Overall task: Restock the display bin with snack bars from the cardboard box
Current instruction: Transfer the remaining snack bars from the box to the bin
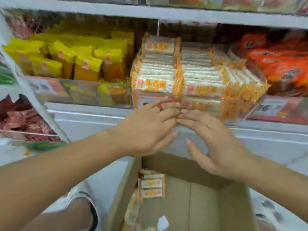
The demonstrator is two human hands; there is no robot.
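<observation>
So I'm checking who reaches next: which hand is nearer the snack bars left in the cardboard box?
Left. The left hand hangs almost straight above the snack bars at the cardboard box's left wall; the right hand is off to their right.

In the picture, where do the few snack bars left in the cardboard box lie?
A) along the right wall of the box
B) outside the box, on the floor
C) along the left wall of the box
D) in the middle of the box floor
C: the remaining snack bars are stacked against the left wall of the cardboard box, and the rest of its floor is nearly bare.
</observation>
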